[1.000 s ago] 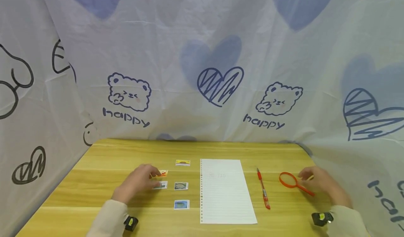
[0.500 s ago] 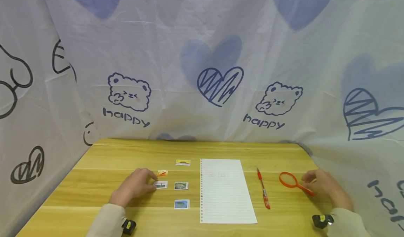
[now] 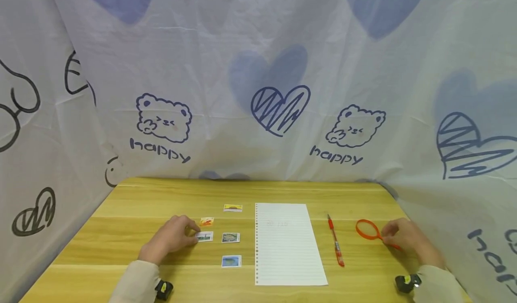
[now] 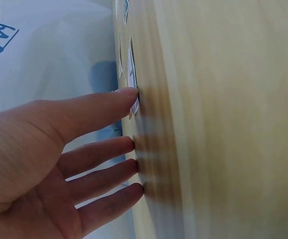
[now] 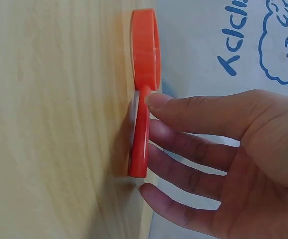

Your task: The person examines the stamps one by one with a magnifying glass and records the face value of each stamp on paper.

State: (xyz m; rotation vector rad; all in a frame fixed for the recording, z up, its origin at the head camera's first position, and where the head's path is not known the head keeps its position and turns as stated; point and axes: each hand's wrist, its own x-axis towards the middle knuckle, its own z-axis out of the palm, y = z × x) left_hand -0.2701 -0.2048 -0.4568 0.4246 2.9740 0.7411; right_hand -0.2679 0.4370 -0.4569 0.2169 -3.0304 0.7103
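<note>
My left hand [image 3: 171,238] rests at the left edge of a pale postage stamp [image 3: 205,236], its fingers relaxed and its thumb tip touching the stamp [image 4: 132,74] in the left wrist view. Just beyond lies an orange-and-red stamp [image 3: 207,221]. To the right are a yellow stamp [image 3: 233,208], a grey-green stamp [image 3: 230,237] and a blue stamp [image 3: 231,261]. My right hand [image 3: 408,238] pinches the red magnifying glass [image 3: 366,230] where its handle meets the ring. In the right wrist view, other fingers lie along the handle [image 5: 141,144]; the index finger is hidden behind the thumb.
A lined sheet of paper [image 3: 287,249] with punched holes down its left side lies mid-table. Between it and the magnifying glass is a red pen [image 3: 335,240]. The wooden table [image 3: 133,204] ends at a hanging cloth [image 3: 226,128] printed with hearts and bears.
My right hand has moved from beside the magnifying glass onto its handle. My left hand has drawn back slightly, uncovering more of the pale stamp and the orange-and-red one.
</note>
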